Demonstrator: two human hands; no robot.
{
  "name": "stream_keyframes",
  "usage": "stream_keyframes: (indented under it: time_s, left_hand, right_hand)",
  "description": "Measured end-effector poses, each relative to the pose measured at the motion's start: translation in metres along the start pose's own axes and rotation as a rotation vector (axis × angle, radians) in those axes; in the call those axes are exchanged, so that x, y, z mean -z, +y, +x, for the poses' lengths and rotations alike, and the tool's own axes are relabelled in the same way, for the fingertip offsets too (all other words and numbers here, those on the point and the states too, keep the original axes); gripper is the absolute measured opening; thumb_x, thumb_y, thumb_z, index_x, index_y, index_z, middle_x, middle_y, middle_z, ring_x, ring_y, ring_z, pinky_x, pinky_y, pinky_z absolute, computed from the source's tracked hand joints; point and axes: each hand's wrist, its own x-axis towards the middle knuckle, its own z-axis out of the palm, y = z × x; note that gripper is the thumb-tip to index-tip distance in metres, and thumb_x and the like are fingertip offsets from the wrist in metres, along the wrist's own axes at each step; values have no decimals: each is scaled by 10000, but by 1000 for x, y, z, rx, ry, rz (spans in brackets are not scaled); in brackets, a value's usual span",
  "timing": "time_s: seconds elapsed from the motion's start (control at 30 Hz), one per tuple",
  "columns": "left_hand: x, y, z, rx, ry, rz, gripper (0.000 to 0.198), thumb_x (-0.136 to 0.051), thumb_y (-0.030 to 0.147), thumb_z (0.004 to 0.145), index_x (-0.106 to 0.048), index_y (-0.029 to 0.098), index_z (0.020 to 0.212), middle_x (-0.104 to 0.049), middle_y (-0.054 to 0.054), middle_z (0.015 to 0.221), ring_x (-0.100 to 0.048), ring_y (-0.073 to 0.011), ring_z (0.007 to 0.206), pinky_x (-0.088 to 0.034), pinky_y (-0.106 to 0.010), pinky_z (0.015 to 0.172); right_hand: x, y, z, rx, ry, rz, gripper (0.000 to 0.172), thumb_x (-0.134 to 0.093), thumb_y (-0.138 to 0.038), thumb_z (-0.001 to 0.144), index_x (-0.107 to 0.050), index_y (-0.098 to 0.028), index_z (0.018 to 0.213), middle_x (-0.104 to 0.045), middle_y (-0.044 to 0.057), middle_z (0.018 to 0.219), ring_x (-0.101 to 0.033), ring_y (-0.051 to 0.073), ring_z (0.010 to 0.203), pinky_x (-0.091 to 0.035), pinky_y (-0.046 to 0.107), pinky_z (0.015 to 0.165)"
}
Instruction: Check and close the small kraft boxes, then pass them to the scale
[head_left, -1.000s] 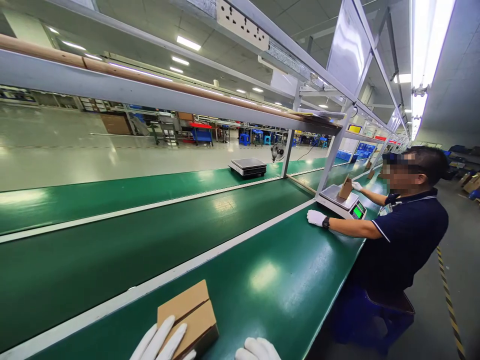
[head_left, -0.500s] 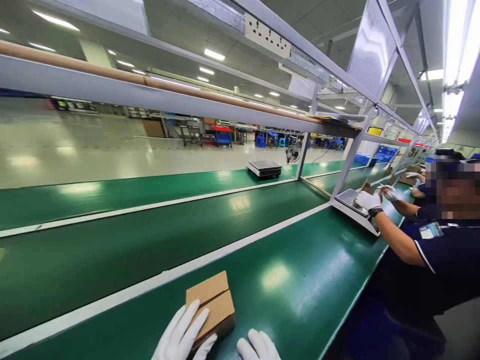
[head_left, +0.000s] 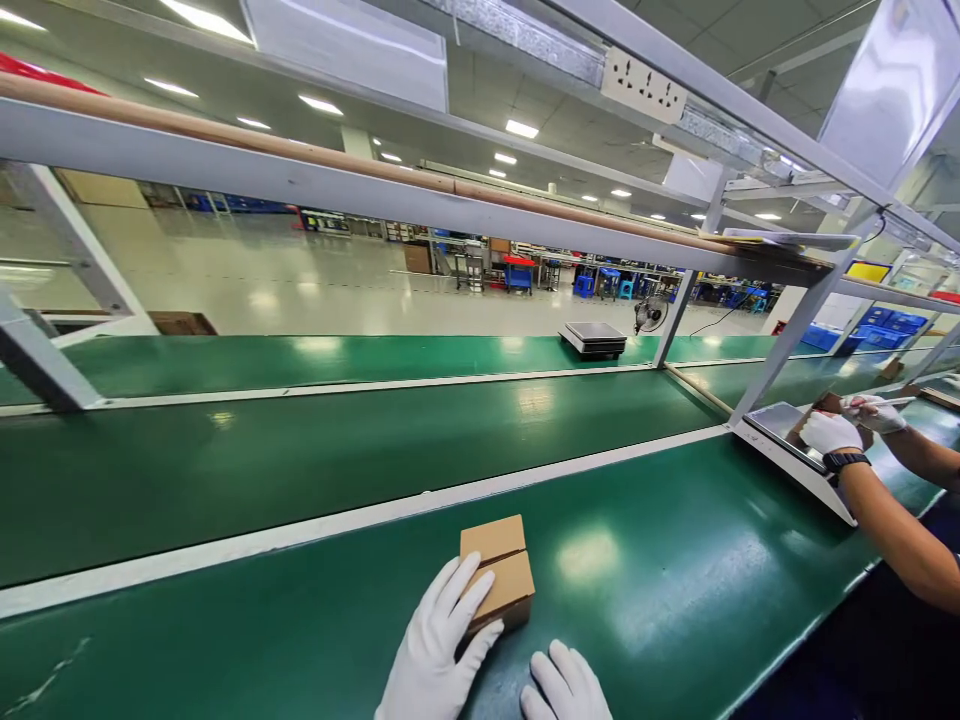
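Note:
A small closed cardboard box (head_left: 504, 578) sits on the green work surface (head_left: 652, 560), a dark seam running across its top. My left hand (head_left: 442, 640), in a white glove, rests on the box's left side, with fingers on the top and the thumb along the near face. To the right and nearer to me, my right hand (head_left: 566, 683), also gloved in white, is apart from the box. Its fingers are slightly curled over the surface, and nothing shows in them.
At the right, a co-worker's gloved hands (head_left: 832, 432) hold a brown item over a scale (head_left: 780, 425). Another scale (head_left: 594, 338) stands on the far green strip beside a fan (head_left: 649, 314). A metal frame (head_left: 780, 350) with a long rail crosses above the line.
The view has swung left, so everything appears further right. My left hand stays on the box, and my right hand stays apart from it. The co-worker's head has left the view.

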Motion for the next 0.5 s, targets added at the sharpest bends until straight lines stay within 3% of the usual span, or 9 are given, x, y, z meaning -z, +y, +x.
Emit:
stream_keyframes:
  time_s: [0.1, 0.3, 0.43, 0.5]
  left_hand:
    - [2, 3, 1, 10, 15, -19, 467, -623, 393, 980, -557, 277, 1428, -568, -98, 1521, -555, -304, 1400, -597, -505, 1048]
    - [4, 7, 3, 17, 34, -29, 452, -608, 377, 998, -546, 266, 1431, -578, -107, 1504, -544, -299, 1408, -604, -524, 1032]
    - [5, 9, 2, 36, 0, -41, 467, -627, 360, 993, -534, 263, 1440, -556, -100, 1527, -504, -287, 1441, -584, -505, 1062]
    - [5, 9, 2, 56, -13, -62, 486, -639, 354, 989, -519, 265, 1452, -534, -97, 1548, -473, -277, 1465, -563, -487, 1087]
  right_hand:
    - [3, 5, 2, 45, -37, 0, 278, -434, -106, 965, -670, -235, 896, -774, 32, 969, -748, 217, 1039, -623, 409, 980]
    - [28, 36, 16, 379, -278, -16, 252, -474, -233, 992, -721, -259, 1036, -771, 38, 1124, -729, 236, 1109, -631, 385, 960]
    - [28, 47, 17, 423, -307, 17, 424, -361, -426, 1065, -740, -235, 1082, -748, 76, 1206, -674, 265, 1229, -618, 393, 984]
    - [26, 50, 16, 448, -288, 56, 432, -368, -439, 1063, -747, -234, 1101, -740, 74, 1232, -658, 262, 1258, -608, 384, 1003]
